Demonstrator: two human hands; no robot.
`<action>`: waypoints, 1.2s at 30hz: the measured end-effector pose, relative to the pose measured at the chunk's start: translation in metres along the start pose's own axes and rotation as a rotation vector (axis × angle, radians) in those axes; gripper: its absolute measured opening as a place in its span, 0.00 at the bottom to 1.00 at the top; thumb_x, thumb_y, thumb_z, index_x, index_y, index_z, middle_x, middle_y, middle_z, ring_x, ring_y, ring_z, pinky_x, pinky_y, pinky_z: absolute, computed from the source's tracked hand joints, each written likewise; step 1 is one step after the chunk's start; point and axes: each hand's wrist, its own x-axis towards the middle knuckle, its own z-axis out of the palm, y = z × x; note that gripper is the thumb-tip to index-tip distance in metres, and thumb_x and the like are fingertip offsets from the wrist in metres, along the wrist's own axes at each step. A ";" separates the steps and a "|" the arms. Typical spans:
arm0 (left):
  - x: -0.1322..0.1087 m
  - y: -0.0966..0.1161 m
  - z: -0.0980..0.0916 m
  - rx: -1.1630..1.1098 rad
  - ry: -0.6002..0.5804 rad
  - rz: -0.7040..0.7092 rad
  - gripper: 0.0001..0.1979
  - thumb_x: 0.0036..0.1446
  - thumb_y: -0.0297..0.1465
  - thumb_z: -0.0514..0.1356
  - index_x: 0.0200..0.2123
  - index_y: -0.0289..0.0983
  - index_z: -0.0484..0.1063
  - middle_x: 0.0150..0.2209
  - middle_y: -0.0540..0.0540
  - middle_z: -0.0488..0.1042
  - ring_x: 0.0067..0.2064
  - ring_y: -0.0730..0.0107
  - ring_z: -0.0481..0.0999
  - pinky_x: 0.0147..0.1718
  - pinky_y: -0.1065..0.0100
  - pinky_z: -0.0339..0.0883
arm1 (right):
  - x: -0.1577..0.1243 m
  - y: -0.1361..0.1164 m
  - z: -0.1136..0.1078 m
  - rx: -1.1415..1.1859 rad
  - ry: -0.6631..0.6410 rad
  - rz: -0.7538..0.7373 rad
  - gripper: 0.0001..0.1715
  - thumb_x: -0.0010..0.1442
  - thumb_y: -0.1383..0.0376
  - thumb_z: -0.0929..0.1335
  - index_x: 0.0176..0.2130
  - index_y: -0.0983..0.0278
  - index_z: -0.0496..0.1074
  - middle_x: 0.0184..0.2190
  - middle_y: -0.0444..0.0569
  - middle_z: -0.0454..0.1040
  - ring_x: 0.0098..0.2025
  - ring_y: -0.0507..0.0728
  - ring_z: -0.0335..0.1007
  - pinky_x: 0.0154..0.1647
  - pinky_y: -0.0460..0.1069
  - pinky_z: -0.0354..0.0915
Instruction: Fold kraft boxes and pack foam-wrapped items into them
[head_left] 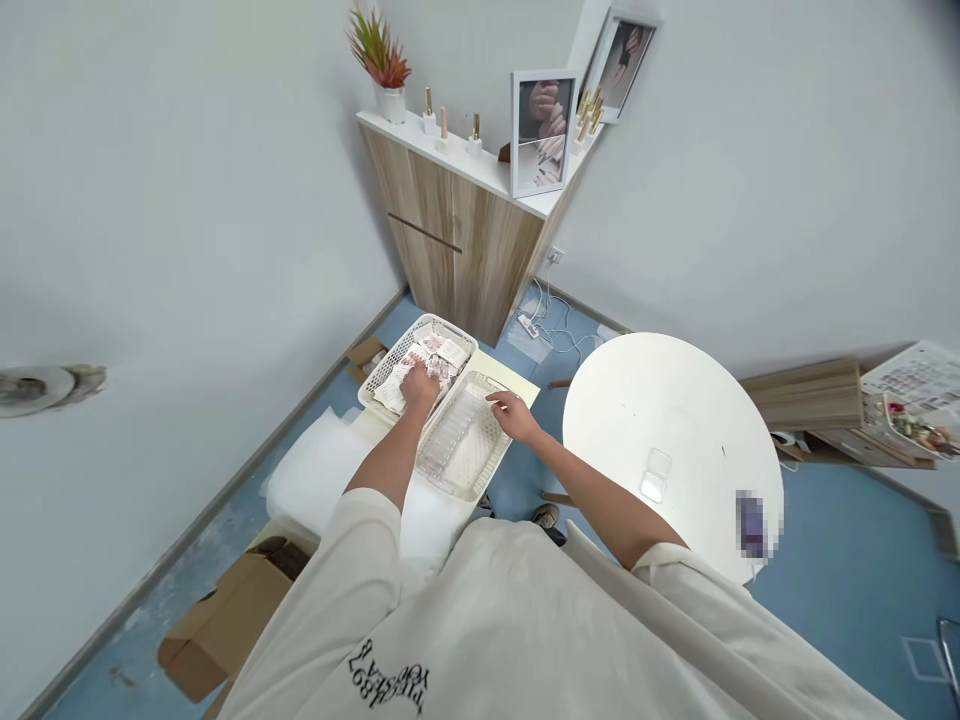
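Two white slatted plastic baskets stand side by side on a pale yellow stand. The far basket (pixel 450 334) holds several small pink and white packets (pixel 442 352). My left hand (pixel 419 386) reaches into it, fingers curled down onto the packets. The near basket (pixel 450 478) holds clear plastic cases. My right hand (pixel 513 413) rests on its far right rim, fingers bent over the edge.
A round white table (pixel 660 410) stands to the right with a small clear case (pixel 655 474) on it. A wooden cabinet (pixel 457 235) fills the corner, with bottles, a plant and framed pictures. Cardboard boxes (pixel 225 610) lie on the blue floor at left, cables behind.
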 end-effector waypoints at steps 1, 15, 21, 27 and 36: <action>0.001 0.001 0.001 0.018 0.008 0.013 0.18 0.61 0.33 0.62 0.53 0.38 0.68 0.53 0.34 0.75 0.57 0.46 0.73 0.54 0.52 0.61 | 0.001 0.000 -0.002 -0.001 0.002 0.003 0.19 0.67 0.66 0.61 0.53 0.59 0.74 0.54 0.51 0.72 0.50 0.55 0.72 0.52 0.51 0.69; 0.000 -0.005 -0.010 -0.312 0.120 -0.060 0.21 0.51 0.25 0.66 0.47 0.41 0.65 0.42 0.46 0.73 0.45 0.60 0.75 0.43 0.65 0.65 | 0.004 0.001 -0.011 0.026 0.035 0.020 0.18 0.65 0.67 0.62 0.52 0.58 0.74 0.54 0.50 0.73 0.48 0.55 0.73 0.52 0.52 0.69; -0.017 0.018 -0.035 -0.528 0.170 0.037 0.20 0.50 0.23 0.65 0.46 0.41 0.65 0.36 0.51 0.71 0.35 0.69 0.74 0.35 0.69 0.67 | -0.002 -0.001 -0.015 0.069 0.067 -0.022 0.18 0.64 0.66 0.63 0.51 0.58 0.75 0.54 0.50 0.73 0.47 0.55 0.74 0.52 0.53 0.69; -0.059 0.093 -0.019 -0.681 0.023 0.318 0.22 0.49 0.23 0.65 0.48 0.41 0.67 0.36 0.51 0.72 0.33 0.73 0.74 0.36 0.70 0.69 | -0.023 0.015 -0.049 0.106 0.228 -0.075 0.19 0.62 0.66 0.64 0.52 0.58 0.73 0.53 0.49 0.73 0.45 0.55 0.74 0.50 0.53 0.70; -0.184 0.196 0.094 -0.547 -0.521 0.596 0.21 0.48 0.23 0.65 0.47 0.40 0.70 0.36 0.51 0.75 0.32 0.74 0.74 0.35 0.71 0.70 | -0.114 0.096 -0.131 -0.049 0.483 -0.031 0.21 0.62 0.67 0.64 0.53 0.61 0.74 0.54 0.54 0.71 0.55 0.60 0.68 0.60 0.57 0.63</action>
